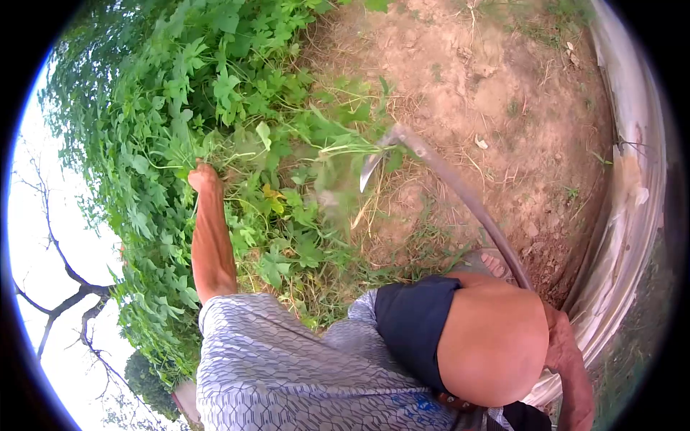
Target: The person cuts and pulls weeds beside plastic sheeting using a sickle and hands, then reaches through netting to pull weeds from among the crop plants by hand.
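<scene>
My left hand (203,177) is closed in a fist around green vine stems (188,159) at the edge of a dense leafy growth. On the right, my right hand (563,337) is partly hidden behind my bent knee. It holds the lower end of a hoe's long wooden handle (471,201). The hoe's narrow metal blade (369,171) points down toward the ground, among loose cut-looking stems and leaves (345,140) that lie across its head. Some of this greenery is blurred.
Tall leafy vines (154,122) fill the left side. Bare reddish soil (467,86) with dry straw lies ahead and right. A pale plastic sheet (632,165) runs along the right edge. My sandalled foot (496,263) rests near the handle. Bare tree branches (83,289) show at far left.
</scene>
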`<state>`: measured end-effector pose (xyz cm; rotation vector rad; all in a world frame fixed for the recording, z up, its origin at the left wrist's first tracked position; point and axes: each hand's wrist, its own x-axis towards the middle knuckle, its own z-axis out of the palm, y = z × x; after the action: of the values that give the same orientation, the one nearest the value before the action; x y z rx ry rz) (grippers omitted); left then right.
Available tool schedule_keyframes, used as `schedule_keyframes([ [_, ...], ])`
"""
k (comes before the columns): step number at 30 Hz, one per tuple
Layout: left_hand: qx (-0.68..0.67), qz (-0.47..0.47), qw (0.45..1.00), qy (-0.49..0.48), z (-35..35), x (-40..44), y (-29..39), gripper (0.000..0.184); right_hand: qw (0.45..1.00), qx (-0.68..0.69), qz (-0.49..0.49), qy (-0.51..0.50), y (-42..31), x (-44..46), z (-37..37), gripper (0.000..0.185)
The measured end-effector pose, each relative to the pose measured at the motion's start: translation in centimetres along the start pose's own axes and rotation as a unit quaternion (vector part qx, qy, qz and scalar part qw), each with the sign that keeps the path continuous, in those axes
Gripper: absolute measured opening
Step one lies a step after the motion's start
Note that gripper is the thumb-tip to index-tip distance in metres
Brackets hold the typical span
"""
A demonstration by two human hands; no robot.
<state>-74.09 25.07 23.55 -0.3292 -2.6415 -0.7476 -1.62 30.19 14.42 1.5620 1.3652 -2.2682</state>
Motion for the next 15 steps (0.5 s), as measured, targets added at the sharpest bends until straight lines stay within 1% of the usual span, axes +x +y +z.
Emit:
schedule_keyframes([
  [2, 0.022, -0.076, 0.996, 0.044, -2.9, 2.6, -1.2, 0.062, 0.999, 0.020, -0.011, 0.025, -0.1, -1.1, -0.4, 0.014],
  [3, 0.003, -0.123, 0.992, 0.025, -3.7, 3.0, -2.6, 0.067, 0.999, 0.027, -0.026, 0.037, -0.1, -1.7, -0.7, 0.014],
  [4, -0.042, -0.172, 0.984, -0.011, -4.5, 2.7, -4.5, 0.073, 0.999, 0.027, 0.018, 0.040, 0.5, -1.7, -1.1, 0.014],
  [6, -0.149, -0.280, 0.943, -0.104, -5.0, 0.2, -8.9, 0.060, 0.995, 0.015, -0.054, 0.088, 2.4, -0.4, -1.1, 0.012],
  [7, -0.028, -0.324, 0.930, -0.174, -5.8, -2.6, -8.9, 0.067, 0.994, 0.048, -0.018, 0.092, 0.4, -0.2, -1.1, 0.012],
  [8, 0.094, -0.359, 0.896, -0.243, -6.2, -5.4, -7.8, 0.074, 0.992, 0.082, 0.019, 0.098, -0.9, -0.1, -1.1, 0.011],
  [9, 0.093, -0.358, 0.896, -0.245, -6.2, -6.9, -7.0, 0.074, 0.989, 0.100, 0.020, 0.109, -1.2, 0.1, -0.9, 0.011],
  [11, 0.227, -0.252, 0.863, -0.374, -6.8, -9.0, -6.2, 0.062, 0.989, 0.090, 0.023, 0.119, -1.3, 0.1, -0.9, 0.011],
  [12, 0.223, -0.257, 0.863, -0.373, -7.2, -8.5, -5.4, 0.062, 0.988, 0.084, 0.027, 0.125, -1.4, 0.1, -0.9, 0.011],
  [13, 0.402, -0.073, 0.836, -0.367, -7.0, -7.0, -4.0, 0.056, 0.989, 0.079, 0.024, 0.124, -1.0, 0.3, -0.9, 0.011],
  [14, 0.555, 0.115, 0.752, -0.336, -6.7, -5.8, -2.2, 0.051, 0.989, 0.059, -0.008, 0.134, 0.0, 0.4, -1.0, 0.011],
  [15, 0.524, 0.171, 0.787, -0.277, -6.5, -6.4, 1.2, 0.045, 0.988, 0.040, -0.038, 0.144, 0.5, 0.5, -1.0, 0.012],
])
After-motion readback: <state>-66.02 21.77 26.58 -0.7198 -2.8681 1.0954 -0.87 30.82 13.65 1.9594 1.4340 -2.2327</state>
